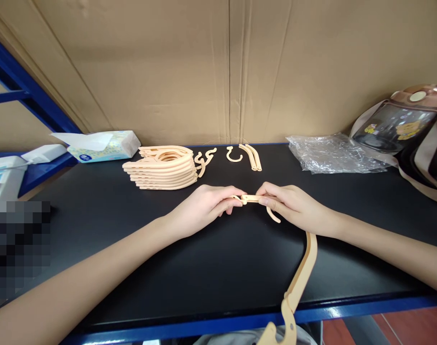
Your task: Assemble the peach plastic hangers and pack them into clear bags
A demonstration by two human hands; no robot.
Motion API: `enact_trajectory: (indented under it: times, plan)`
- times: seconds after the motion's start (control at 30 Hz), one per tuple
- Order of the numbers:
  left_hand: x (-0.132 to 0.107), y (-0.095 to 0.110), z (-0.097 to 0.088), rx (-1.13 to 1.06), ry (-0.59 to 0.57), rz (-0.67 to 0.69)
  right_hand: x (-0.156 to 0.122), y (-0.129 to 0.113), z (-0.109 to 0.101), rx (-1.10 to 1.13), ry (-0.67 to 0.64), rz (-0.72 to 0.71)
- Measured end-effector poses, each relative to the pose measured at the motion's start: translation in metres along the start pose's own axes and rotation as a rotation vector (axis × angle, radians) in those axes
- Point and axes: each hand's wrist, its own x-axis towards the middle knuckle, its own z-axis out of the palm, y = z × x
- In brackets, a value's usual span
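Plainly, a black table [204, 273] lies under everything. A long beige strip [306, 261] extends from below the right hand [299, 206] toward five o'clock, past the front edge. Clear plastic [333, 155] rests at two o'clock, a hanger stack [164, 178] at ten. Centrally, the left hand [207, 203] and the right pinch one beige hanger piece [252, 198] firmly; whether it joins the strip, I cannot tell. Near twelve lies a loose hook [233, 160].

Black tabletop [189, 273]: hanger stack [163, 176], tissue pack [110, 147], crumpled plastic [333, 154]
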Motion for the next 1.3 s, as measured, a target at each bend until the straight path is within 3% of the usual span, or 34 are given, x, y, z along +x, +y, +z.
enact_trajectory:
  times: [0.6, 0.9, 1.3]
  plan:
    - [0.002, 0.004, 0.000, 0.047, 0.052, 0.029, 0.000, 0.001, 0.003, -0.003, 0.028, -0.039]
    - [0.006, 0.010, 0.000, -0.187, 0.030, -0.173, 0.000, 0.002, 0.003, 0.005, 0.037, -0.041]
    - [0.014, 0.018, 0.001, -0.775, -0.033, -0.443, 0.002, 0.001, 0.004, 0.014, 0.053, -0.036]
